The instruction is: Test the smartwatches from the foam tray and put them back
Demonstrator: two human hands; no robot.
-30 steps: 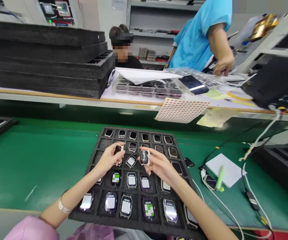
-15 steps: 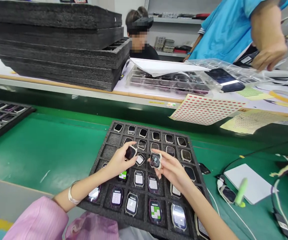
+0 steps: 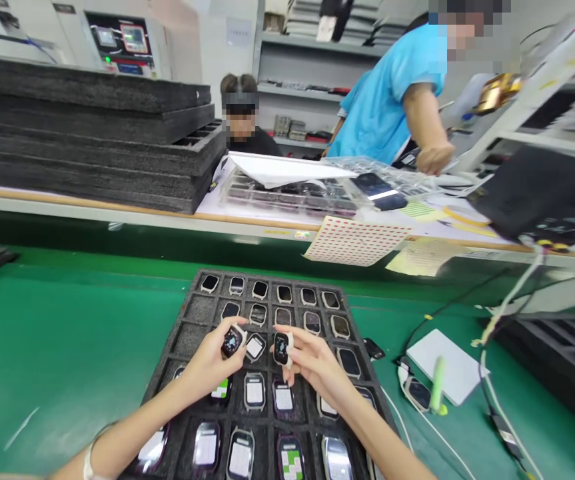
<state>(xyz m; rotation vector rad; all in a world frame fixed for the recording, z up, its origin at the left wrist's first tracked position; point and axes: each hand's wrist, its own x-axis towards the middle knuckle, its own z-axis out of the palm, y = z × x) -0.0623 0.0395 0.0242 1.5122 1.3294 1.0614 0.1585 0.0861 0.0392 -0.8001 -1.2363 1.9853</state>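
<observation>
A black foam tray [image 3: 187, 315] lies on the green belt in front of me, its pockets filled with several smartwatch bodies, some with lit screens. My left hand [image 3: 210, 363] pinches one watch body [image 3: 230, 341] with a dark screen just above the tray's middle. My right hand [image 3: 313, 363] holds a second watch body [image 3: 281, 348] upright between thumb and fingers, close beside the first. Both hands hover over the tray's middle rows.
A white pad [image 3: 448, 365], a green pen [image 3: 437, 385] and a cabled watch [image 3: 417, 393] lie right of the tray. Stacked black foam trays [image 3: 92, 133] and clear plastic trays [image 3: 292, 187] sit on the far shelf. A person in blue [image 3: 392, 100] leans over it; another sits behind.
The view has tilted up and shifted, so the tray sits lower in frame. Both hands still hold their watches, now turned slightly and a little closer together.
</observation>
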